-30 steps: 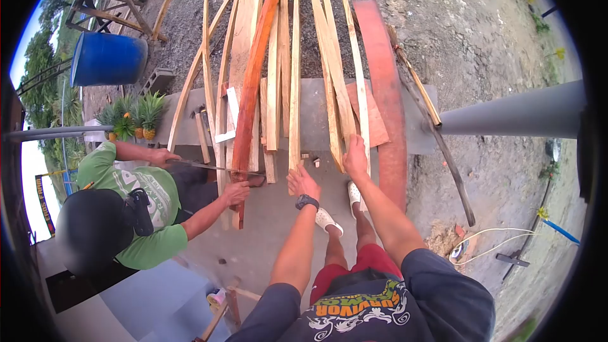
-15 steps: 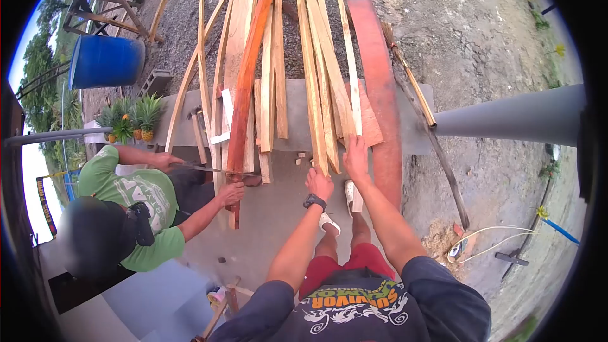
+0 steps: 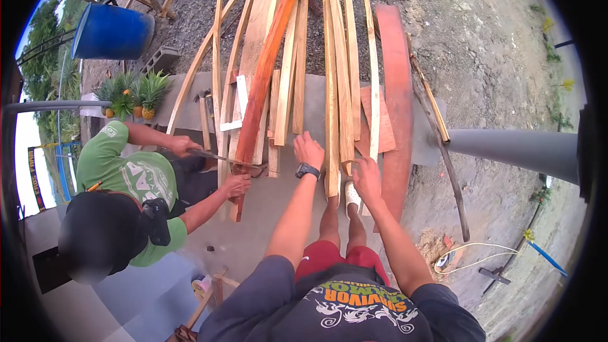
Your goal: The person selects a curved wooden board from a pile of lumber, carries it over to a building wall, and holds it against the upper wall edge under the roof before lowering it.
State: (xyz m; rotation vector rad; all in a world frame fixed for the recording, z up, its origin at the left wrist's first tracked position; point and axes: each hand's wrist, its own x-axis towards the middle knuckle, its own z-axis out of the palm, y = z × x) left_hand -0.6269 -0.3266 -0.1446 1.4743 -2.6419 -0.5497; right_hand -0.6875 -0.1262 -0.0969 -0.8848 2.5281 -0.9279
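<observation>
My left hand (image 3: 308, 154) is open, with its fingers stretched out beside the lower end of a pale wooden strip (image 3: 299, 98). To the right, the bent fingers of my right hand (image 3: 367, 180) close at the lower end of another wooden strip (image 3: 342, 88). A longer strip (image 3: 330, 133) reaches down between my hands. One more strip (image 3: 373, 88) passes behind my right hand. At the left, a co-worker in a green shirt (image 3: 136, 174) holds a saw (image 3: 218, 157) across a reddish board (image 3: 256, 101), with the other hand on the board's lower end.
A wide red board (image 3: 398, 88) lies right of the strips, beside dark sticks (image 3: 437, 145) and a grey post (image 3: 513, 149). A white square (image 3: 241, 102) rests on the boards. A blue barrel (image 3: 113, 31) and pineapples (image 3: 148, 111) are at the upper left.
Some pale strips have been spread and shifted sideways. My left hand has let go of a strip and moved up and left; my right hand is lower. The co-worker still holds the saw on the reddish board.
</observation>
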